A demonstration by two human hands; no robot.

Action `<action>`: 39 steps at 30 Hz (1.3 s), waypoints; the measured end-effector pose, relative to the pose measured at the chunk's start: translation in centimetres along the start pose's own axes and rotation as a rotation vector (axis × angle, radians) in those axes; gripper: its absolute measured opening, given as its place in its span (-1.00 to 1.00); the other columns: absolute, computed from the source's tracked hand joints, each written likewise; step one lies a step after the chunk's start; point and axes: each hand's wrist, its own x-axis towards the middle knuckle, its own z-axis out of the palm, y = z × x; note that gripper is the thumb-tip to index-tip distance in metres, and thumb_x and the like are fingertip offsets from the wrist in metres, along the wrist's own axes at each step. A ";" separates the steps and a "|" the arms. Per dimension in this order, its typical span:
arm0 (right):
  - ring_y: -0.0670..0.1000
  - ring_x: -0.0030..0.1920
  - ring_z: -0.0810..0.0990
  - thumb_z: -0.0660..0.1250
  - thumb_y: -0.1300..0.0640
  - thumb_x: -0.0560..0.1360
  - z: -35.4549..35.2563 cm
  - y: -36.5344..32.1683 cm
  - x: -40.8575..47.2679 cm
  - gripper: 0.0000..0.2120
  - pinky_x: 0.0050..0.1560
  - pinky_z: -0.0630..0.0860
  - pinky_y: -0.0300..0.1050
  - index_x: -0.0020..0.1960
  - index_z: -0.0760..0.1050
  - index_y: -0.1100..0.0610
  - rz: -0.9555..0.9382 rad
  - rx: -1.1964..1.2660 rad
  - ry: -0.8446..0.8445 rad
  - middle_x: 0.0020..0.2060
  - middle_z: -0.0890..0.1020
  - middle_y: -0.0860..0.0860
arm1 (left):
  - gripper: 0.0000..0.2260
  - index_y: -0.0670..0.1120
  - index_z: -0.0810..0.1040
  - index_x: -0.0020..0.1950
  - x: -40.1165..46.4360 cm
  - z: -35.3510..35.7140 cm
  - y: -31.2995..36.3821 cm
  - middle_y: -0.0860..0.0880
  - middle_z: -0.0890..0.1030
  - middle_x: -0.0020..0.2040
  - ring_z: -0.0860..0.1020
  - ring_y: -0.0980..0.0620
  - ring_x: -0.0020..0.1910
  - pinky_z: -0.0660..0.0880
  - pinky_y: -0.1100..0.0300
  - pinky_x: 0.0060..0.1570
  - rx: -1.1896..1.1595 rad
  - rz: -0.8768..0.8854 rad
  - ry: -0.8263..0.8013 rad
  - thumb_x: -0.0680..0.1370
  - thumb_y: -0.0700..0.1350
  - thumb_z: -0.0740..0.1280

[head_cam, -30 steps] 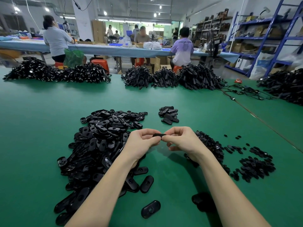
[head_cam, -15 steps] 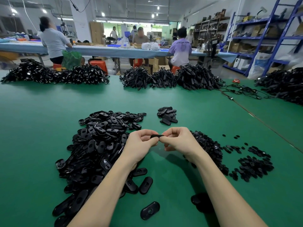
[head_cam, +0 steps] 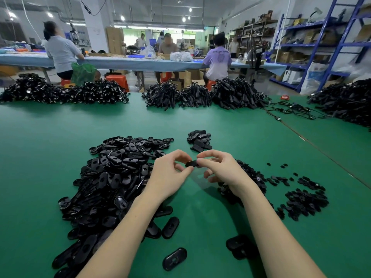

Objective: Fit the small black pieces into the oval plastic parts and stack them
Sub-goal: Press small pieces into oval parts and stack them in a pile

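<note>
The right hand (head_cam: 217, 169) pinches one oval plastic part (head_cam: 191, 163) at its right end, between the thumb and the first finger, and the other fingers are curled under it. The part is black, smooth and a little shiny, long with round ends. The left hand (head_cam: 170, 175) is just beside the part's left end; its fingers (head_cam: 181, 155) are bent in a loose ring and it is hard to tell if they touch the part. The part is up in the air above the green table (head_cam: 40, 157), which looks soft and flat like felt. To the left of the held part lies a big pile of oval parts (head_cam: 112, 177), all black and glossy, many with a hole or dip in the middle. Just behind the held part is a small stack of oval parts (head_cam: 199, 140). To the right of the held part, partly under the right wrist, is a heap of small black pieces (head_cam: 301, 197), tiny and dull, with some spread out alone. Close to the person, in front of the held part, a few single oval parts lie flat.
</note>
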 end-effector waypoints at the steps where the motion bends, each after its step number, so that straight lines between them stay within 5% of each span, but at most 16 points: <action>1: -0.08 -0.43 0.56 0.46 0.13 0.53 -0.2 0.1 0.1 -0.92 -0.41 0.50 -0.26 0.02 0.64 0.07 0.000 -0.009 0.030 -0.16 0.71 0.04 | -0.84 0.07 0.59 -0.09 0.5 0.3 0.0 0.18 0.66 -0.17 0.59 0.20 -0.35 0.46 0.41 -0.24 0.025 0.015 0.006 0.44 -0.13 0.52; 5: -0.09 -0.47 0.56 0.43 0.12 0.53 -1.2 0.7 0.5 -0.94 -0.45 0.44 -0.27 -0.01 0.62 0.06 0.000 -0.117 0.133 -0.18 0.75 0.00 | -0.85 0.09 0.52 -0.21 4.4 2.0 0.1 0.19 0.64 -0.19 0.57 0.20 -0.33 0.52 0.24 -0.13 0.132 -0.026 0.075 0.44 -0.01 0.49; 8: -0.10 -0.46 0.58 0.41 0.12 0.50 -1.6 1.2 0.6 -0.95 -0.43 0.43 -0.30 -0.05 0.63 0.03 -0.014 -0.239 0.163 -0.18 0.74 0.02 | -0.83 0.08 0.52 -0.26 8.1 3.9 0.6 0.19 0.62 -0.21 0.60 0.06 -0.12 0.49 0.17 -0.07 0.170 -0.116 0.106 0.46 0.06 0.46; 12: -0.11 -0.46 0.58 0.40 0.09 0.51 -2.1 1.3 0.9 -0.95 -0.47 0.39 -0.33 -0.10 0.64 0.03 -0.055 -0.239 0.162 -0.21 0.74 -0.03 | -0.86 0.06 0.56 -0.19 12.3 6.0 0.9 0.12 0.63 -0.16 0.59 0.03 -0.05 0.40 0.20 -0.15 0.214 -0.174 0.113 0.50 0.07 0.42; 21: -0.08 -0.40 0.56 0.40 0.06 0.54 -1.9 1.2 0.9 -0.92 -0.31 0.42 -0.23 -0.07 0.64 0.04 -0.012 -0.151 0.061 -0.20 0.75 -0.09 | -0.92 0.06 0.57 -0.07 14.7 7.8 -1.1 0.00 0.66 0.06 0.58 -0.06 0.12 0.48 0.16 0.02 0.353 -0.314 0.075 0.53 0.04 0.40; 27: -0.09 -0.42 0.56 0.40 0.07 0.55 -1.8 1.3 0.9 -0.93 -0.34 0.42 -0.26 -0.08 0.64 0.03 -0.016 -0.180 0.048 -0.21 0.75 -0.09 | -0.87 0.00 0.61 0.00 12.9 6.6 -1.0 0.00 0.64 0.05 0.56 -0.03 0.11 0.46 0.16 0.03 0.237 -0.198 0.150 0.52 0.02 0.39; 32: -0.10 -0.43 0.55 0.41 0.07 0.56 -1.9 1.1 0.9 -0.93 -0.42 0.40 -0.33 -0.07 0.63 0.04 -0.034 -0.230 0.047 -0.22 0.75 -0.09 | -0.92 0.09 0.56 -0.17 8.0 3.8 0.8 0.18 0.62 -0.15 0.57 0.11 -0.08 0.38 0.25 -0.06 0.144 -0.105 0.050 0.49 0.02 0.43; 35: -0.11 -0.44 0.56 0.41 0.07 0.55 -1.5 1.0 0.8 -0.94 -0.42 0.41 -0.37 -0.07 0.64 0.03 -0.036 -0.321 0.028 -0.23 0.75 -0.09 | -0.88 0.13 0.54 -0.23 3.9 1.7 1.1 0.23 0.62 -0.20 0.56 0.22 -0.16 0.44 0.28 -0.10 0.189 -0.044 -0.009 0.47 0.06 0.43; 39: -0.13 -0.48 0.54 0.42 0.10 0.54 -0.5 0.8 0.4 -0.95 -0.41 0.42 -0.39 -0.08 0.65 0.06 -0.073 -0.441 0.004 -0.26 0.75 -0.09 | -0.92 0.11 0.55 -0.03 0.7 -0.5 1.3 0.15 0.60 -0.03 0.54 0.08 0.02 0.48 0.14 0.04 0.435 0.030 -0.030 0.52 0.07 0.36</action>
